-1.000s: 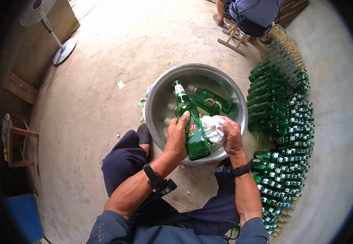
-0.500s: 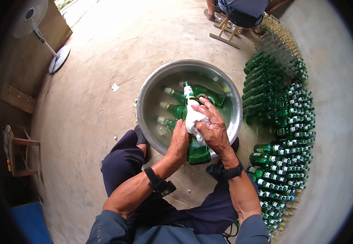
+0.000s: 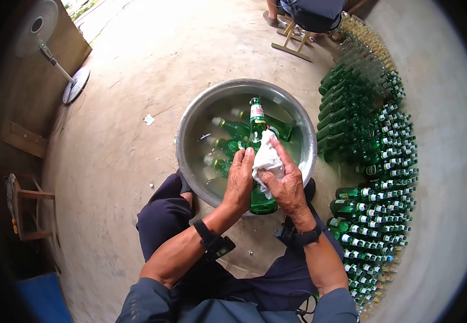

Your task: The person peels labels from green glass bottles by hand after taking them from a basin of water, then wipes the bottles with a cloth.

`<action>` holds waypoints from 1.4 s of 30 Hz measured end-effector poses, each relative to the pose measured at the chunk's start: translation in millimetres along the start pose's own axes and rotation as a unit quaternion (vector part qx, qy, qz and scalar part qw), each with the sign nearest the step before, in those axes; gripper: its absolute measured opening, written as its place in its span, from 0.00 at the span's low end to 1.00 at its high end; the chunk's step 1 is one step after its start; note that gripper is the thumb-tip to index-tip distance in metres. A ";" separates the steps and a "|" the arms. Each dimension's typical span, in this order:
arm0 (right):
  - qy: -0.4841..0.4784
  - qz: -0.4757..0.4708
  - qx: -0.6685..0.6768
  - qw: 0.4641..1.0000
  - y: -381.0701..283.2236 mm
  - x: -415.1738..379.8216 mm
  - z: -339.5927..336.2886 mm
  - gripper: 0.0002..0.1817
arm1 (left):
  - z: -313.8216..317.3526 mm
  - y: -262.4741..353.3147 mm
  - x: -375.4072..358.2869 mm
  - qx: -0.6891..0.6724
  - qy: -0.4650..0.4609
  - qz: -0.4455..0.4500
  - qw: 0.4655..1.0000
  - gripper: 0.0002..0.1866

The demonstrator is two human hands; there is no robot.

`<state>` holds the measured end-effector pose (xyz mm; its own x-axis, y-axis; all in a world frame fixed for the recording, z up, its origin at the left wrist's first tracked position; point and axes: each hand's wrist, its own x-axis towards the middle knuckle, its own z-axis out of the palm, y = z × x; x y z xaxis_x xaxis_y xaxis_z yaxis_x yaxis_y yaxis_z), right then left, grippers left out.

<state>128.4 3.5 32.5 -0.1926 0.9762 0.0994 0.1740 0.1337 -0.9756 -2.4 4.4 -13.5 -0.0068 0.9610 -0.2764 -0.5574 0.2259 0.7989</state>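
Observation:
Over a round metal basin point(image 3: 182, 156) of cloudy water, a green glass bottle point(image 3: 257, 129) points neck away from me, its base near the front rim. My left hand point(image 3: 239, 180) is closed around the bottle's left side. In my right hand point(image 3: 288, 188) is a wet white cloth point(image 3: 268, 161), pressed against the bottle's right side. Several more green bottles point(image 3: 233, 127) lie in the water, partly under the surface. The held bottle's middle is hidden by the cloth and fingers.
Rows of green bottles point(image 3: 373, 210) line the wall on the right. A person point(image 3: 314, 13) sits on a wooden stool point(image 3: 292, 48) at the top. A standing fan point(image 3: 76, 85) and a wooden chair point(image 3: 34, 194) are on the left. Paper scrap point(image 3: 148, 119) lies on the floor.
My right hand and the cloth have slid off the bottle's neck and shoulder toward its right side, so more of the neck shows. The bottle has shifted slightly away from me.

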 end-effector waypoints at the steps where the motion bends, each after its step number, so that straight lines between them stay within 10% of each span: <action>1: -0.002 0.048 0.079 0.996 -3.3 3.4 -1.3 0.42 | 3.4 2.2 -1.7 0.007 0.004 0.012 1.000 0.22; 7: 0.022 0.068 0.097 0.993 -0.9 22.5 -20.3 0.44 | 5.5 -1.1 -15.3 -0.017 -0.030 -0.004 0.999 0.28; 14: 0.061 0.180 0.257 0.948 11.8 21.2 -28.5 0.11 | 4.8 6.3 -19.9 -0.009 -0.085 -0.063 0.994 0.40; 17: 0.050 0.173 0.235 0.955 15.8 22.4 -31.3 0.11 | 7.2 6.7 -20.2 -0.055 -0.101 -0.060 0.992 0.41; 35: 0.041 0.066 0.129 0.989 11.9 -25.1 8.6 0.50 | 0.2 6.5 -4.9 -0.004 -0.061 -0.038 0.997 0.36; 42: 0.118 0.101 0.105 0.982 3.6 2.2 -6.7 0.17 | 7.5 2.3 -18.6 0.004 -0.078 -0.044 0.996 0.35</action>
<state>135.1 7.3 30.5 0.0589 0.9950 -0.0813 -0.0232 -0.0800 -0.9965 2.6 -11.8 -2.5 0.1711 0.9505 -0.2595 -0.5434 0.3107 0.7799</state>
